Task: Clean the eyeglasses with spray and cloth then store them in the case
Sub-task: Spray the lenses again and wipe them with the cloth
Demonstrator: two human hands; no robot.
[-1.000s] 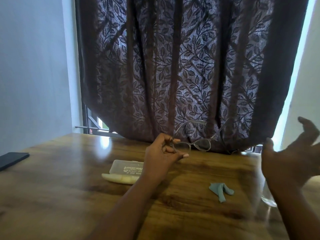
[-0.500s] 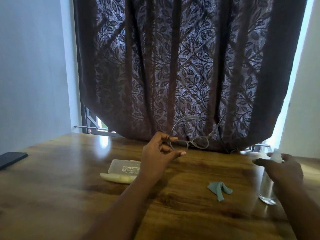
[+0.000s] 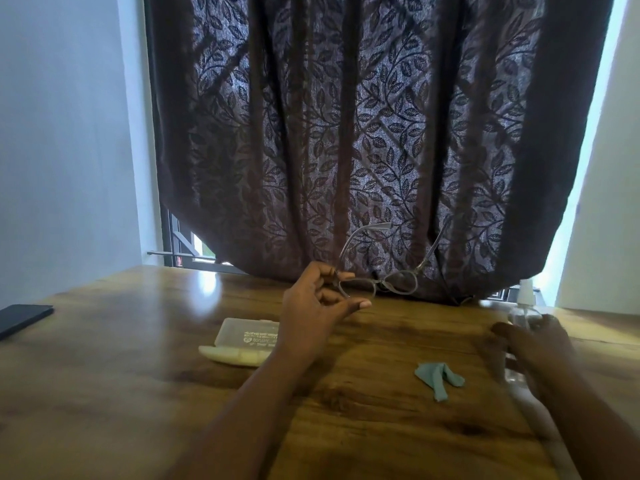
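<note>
- Table: wooden, glossy, grain running left to right; carries everything listed below.
- Cloth: small, teal, crumpled; lying flat toward the right side of the table, well apart from both hands, nearer the near edge than the other items.
- Right hand: at the right edge of the table, seen from the back and somewhat blurred; fingers wrapped round the body of the spray bottle.
- Spray bottle: clear plastic with a white nozzle on top; upright at the right edge, lower part hidden behind the gripping hand.
- Case: pale, translucent, lying open left of the table's middle; printed lid tipped back toward the far edge, cream lower half toward the near edge; right end hidden behind the left wrist.
- Left hand: raised above the middle of the table; thumb and curled fingers pinching the left end of the eyeglasses frame.
- Eyeglasses: thin pale frame, held in the air above the far half of the table; lenses level, both temple arms unfolded and pointing up and away.
- Phone: dark, flat, at the left edge.
- Curtain: dark, leaf-patterned; hanging down to the far edge, daylight showing at its sides.
</note>
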